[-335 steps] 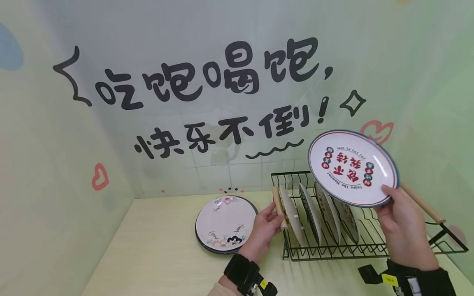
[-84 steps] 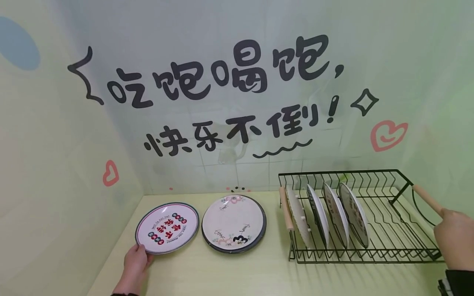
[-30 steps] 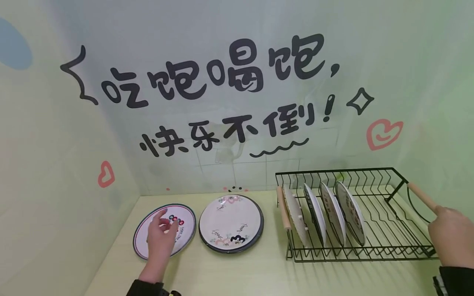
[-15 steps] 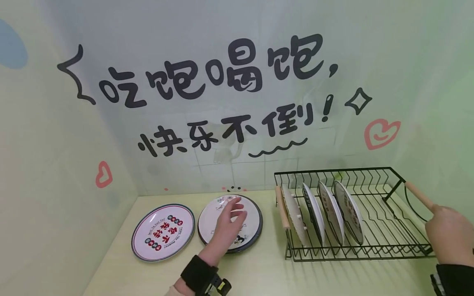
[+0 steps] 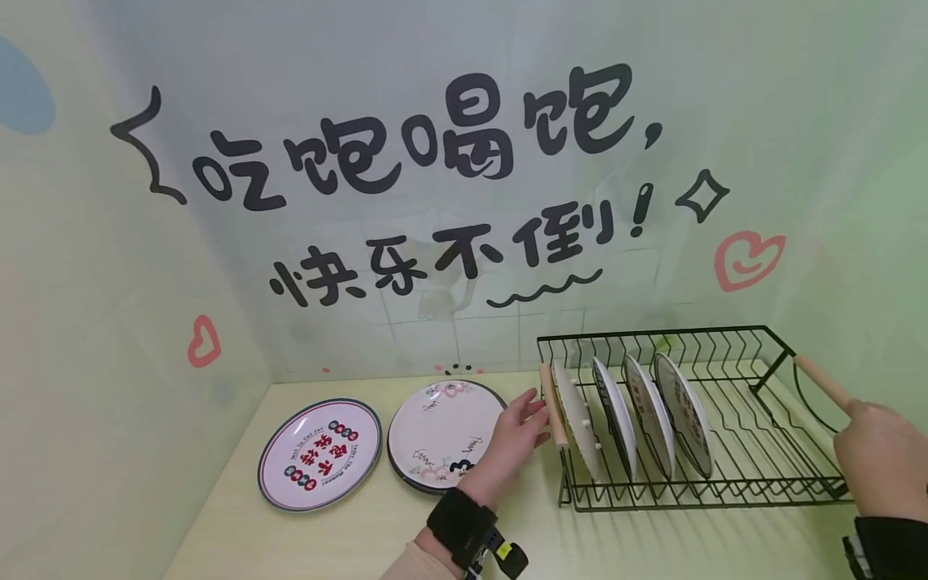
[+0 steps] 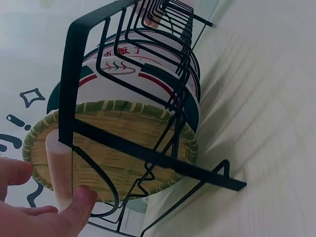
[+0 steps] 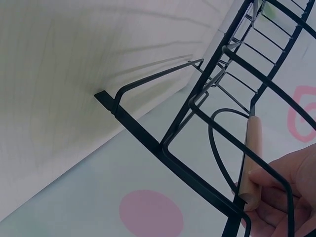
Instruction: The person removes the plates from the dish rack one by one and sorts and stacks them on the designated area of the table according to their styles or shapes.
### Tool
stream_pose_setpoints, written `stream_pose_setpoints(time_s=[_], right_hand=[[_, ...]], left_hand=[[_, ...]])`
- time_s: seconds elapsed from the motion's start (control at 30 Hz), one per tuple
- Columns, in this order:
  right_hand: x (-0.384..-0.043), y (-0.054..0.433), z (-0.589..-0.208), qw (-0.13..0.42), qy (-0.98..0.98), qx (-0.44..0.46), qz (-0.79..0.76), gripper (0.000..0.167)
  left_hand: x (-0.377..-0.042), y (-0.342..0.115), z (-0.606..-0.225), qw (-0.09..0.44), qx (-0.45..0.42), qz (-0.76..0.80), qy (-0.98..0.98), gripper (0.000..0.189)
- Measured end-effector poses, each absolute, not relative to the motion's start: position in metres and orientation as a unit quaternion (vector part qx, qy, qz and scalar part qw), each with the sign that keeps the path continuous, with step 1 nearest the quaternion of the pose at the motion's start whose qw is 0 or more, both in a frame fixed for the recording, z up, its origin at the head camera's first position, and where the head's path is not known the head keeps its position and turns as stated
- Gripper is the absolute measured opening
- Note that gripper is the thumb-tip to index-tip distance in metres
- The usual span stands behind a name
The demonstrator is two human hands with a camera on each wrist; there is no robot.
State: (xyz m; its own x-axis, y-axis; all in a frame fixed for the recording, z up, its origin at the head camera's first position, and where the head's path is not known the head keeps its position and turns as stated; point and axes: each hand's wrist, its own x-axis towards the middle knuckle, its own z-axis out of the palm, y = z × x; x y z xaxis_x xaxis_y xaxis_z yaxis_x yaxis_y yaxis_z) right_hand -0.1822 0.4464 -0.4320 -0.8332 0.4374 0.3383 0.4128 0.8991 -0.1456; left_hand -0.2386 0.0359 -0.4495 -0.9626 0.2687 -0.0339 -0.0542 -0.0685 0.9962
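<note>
A black wire dish rack (image 5: 652,508) with a wooden handle at each end stands on the right. My right hand (image 5: 880,455) grips its right wooden handle (image 5: 822,383). At the other end, my left hand (image 5: 507,443) is beside the left wooden handle (image 5: 553,407); in the left wrist view, thumb and fingers are spread around that handle without visibly closing on it. A round woven bamboo tray (image 6: 108,143) and several plates (image 5: 648,419) stand upright in the rack's left half.
A white plate with red lettering (image 5: 319,455) lies flat on the pale table (image 5: 348,536) at the left. Beside it lies a small stack of plates topped by a flower-patterned one (image 5: 435,435). Walls (image 5: 420,338) close in the back and sides.
The red-lettered plate went from my right hand to the table's left side. My left hand let it go and moved right, past the stack, to the rack. My right hand took the right handle.
</note>
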Motion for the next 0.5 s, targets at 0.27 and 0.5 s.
stream_pose_setpoints(time_s=[0.27,0.5], right_hand=[[-0.18,0.445,-0.431,0.209,-0.956,-0.204,0.044,0.03],[-0.179,0.445,-0.434,0.212,-0.956,-0.201,0.039,0.029]], left_hand=[[-0.24,0.05,-0.451,0.129,0.066,0.77,0.621,0.055],[-0.242,0.049,-0.457,0.156,0.049,0.78,0.604,0.058]])
